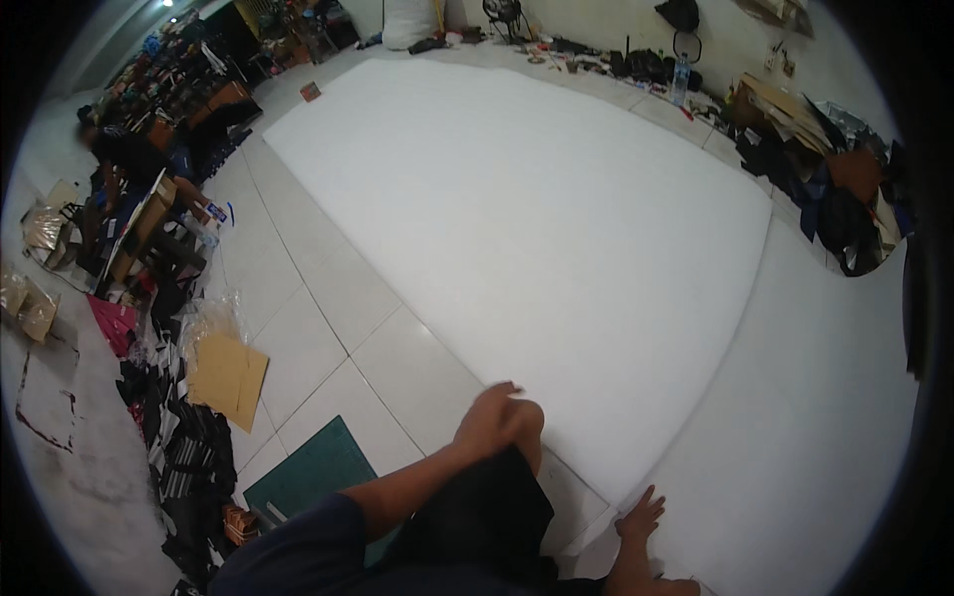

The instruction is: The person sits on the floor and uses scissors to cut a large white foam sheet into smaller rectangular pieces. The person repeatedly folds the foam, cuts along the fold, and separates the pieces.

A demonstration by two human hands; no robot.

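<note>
Sheet (556,228), white and broad, is spread flat over the tiled floor (298,333), its near corner set just beside the right hand (641,515). That hand is held with its fingers spread wide; whether the sheet is touched by it cannot be told. The left hand (487,417) is rested at the bent knee (529,422), by the sheet's left edge; its grip is partly hidden, so whether anything is held cannot be told. Left of the sheet's near end, a green board (313,472) is partly covered by the left forearm. Farther left of the sheet, brown cardboard (229,377) and dark cloth (194,452) are strewn. Beyond the sheet's far edge, a white sack (409,22) and a fan (505,12) are placed. Right of the sheet's far part, a bottle (681,81) is stood upright.
</note>
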